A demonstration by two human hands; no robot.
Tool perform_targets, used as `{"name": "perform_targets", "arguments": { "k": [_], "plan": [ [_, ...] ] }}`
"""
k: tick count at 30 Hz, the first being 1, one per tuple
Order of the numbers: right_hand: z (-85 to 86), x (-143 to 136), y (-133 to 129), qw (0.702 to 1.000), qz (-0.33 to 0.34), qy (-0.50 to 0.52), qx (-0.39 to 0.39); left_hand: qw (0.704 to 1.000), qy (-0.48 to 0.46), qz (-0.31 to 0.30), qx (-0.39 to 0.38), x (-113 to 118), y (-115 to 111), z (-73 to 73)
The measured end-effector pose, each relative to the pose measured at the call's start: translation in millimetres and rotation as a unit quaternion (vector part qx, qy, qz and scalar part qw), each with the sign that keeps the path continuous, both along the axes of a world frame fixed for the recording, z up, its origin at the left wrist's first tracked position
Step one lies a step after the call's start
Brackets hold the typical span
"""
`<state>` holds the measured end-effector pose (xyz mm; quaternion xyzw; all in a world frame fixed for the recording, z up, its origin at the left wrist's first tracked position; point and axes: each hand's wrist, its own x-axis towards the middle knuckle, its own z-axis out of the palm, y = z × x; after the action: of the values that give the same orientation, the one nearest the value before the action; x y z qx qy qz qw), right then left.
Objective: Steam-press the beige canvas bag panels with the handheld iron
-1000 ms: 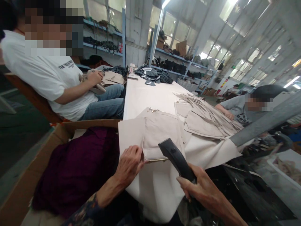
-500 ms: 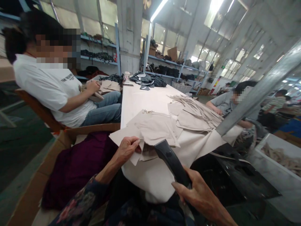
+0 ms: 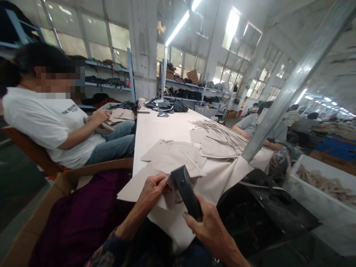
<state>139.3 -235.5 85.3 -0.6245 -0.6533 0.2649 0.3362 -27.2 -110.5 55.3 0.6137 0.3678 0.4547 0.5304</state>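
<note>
My left hand [image 3: 154,189] pinches the edge of a beige fabric piece [image 3: 133,183] at the near edge of the table. In my right hand [image 3: 210,224] is a black curved handheld tool [image 3: 185,191], fingers wrapped round its lower part. The tool's broad head is at the fabric edge, right beside my left fingertips; whether it touches the cloth I cannot tell. Behind my hands lie more beige fabric pieces [image 3: 178,155], with a small metal clasp [image 3: 166,141] on top.
Beige pieces and strips [image 3: 219,139] lie on the right of the white table [image 3: 155,124]. A slanted metal post [image 3: 283,89] and a black machine [image 3: 269,211] stand right. A carton with purple cloth [image 3: 83,211] is at left. A person [image 3: 44,115] sits left, another person [image 3: 247,124] right.
My right hand has brought the black tool left, up against the fabric edge near my left fingers. The camera view has shifted. My left hand still pinches the cloth.
</note>
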Motion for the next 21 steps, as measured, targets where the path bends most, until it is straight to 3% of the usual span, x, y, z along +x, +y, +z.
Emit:
{"name": "perform_targets", "arguments": {
  "k": [5, 10, 15, 21],
  "plan": [
    [12.8, 12, 12, 0.999, -0.013, 0.026, 0.016, 0.992, -0.089, 0.033, -0.077, 14, 5, 0.5],
    [20.2, 29, 0, 0.999, -0.018, 0.018, 0.021, 0.989, -0.112, 0.050, -0.084, 20, 15, 7.1],
    [14.4, 45, -17, 0.998, -0.019, 0.057, -0.027, 0.975, -0.170, 0.083, -0.116, 4, 36, 25.5],
    [12.2, 56, -17, 0.998, -0.029, 0.057, -0.021, 0.968, -0.179, 0.087, -0.155, -16, 66, 47.2]
  ]
}}
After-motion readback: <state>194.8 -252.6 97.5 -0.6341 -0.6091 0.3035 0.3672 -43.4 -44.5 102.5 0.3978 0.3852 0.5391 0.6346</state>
